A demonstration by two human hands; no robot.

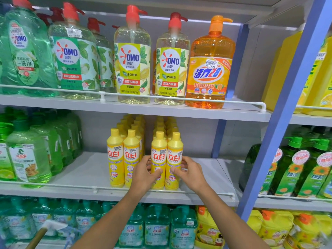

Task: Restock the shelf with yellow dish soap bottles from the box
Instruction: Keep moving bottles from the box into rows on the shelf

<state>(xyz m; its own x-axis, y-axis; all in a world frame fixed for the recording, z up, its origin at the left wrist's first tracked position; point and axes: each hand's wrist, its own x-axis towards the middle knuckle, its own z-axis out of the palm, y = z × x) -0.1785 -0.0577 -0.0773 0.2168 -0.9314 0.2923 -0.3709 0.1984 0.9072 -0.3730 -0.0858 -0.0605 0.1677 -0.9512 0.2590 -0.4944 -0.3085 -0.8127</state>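
Left grip (145,174) clasps 1 bottle (159,153); right grip (190,172) clasps its neighbour (175,151), both standing at the shelf's (80,173) front edge. Best to slide them together, upright, level with the left pair (124,159), labels outward.

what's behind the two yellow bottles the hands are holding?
More yellow bottles lined up in two rows, only caps showing. Their bodies and the count are covered by the front pair.

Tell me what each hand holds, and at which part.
The left hand holds a yellow bottle, the right hand the neighbouring bottle on its right; each grip is round the lower body.
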